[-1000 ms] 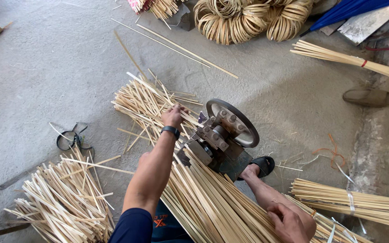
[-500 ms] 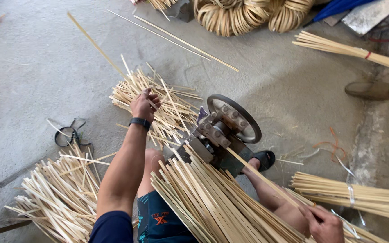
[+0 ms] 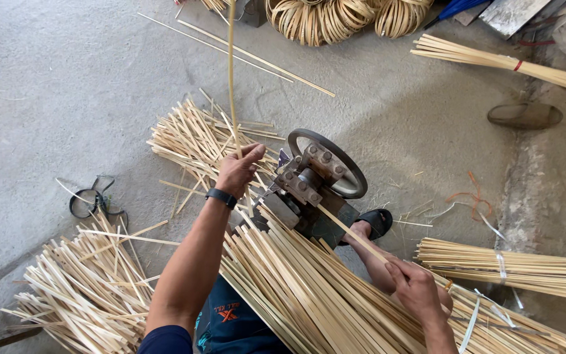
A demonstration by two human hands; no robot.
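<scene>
Head view shows your left hand (image 3: 240,169) clamped on a thin pale bamboo strip (image 3: 231,78) rising beyond the small grey wheeled splitting machine (image 3: 316,183), while your right hand (image 3: 417,288), closed on another long pale bamboo slat (image 3: 352,233), should feed it straight and level.

Bamboo workshop: splitting machine (image 3: 316,183), strip bundles (image 3: 506,267)

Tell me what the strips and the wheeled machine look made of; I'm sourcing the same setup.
The strips look like split bamboo or cane: pale yellow, matte, straight-grained. The machine looks like metal, dull grey with bolt heads; its wheel has a dark rim, possibly cast iron.
</scene>
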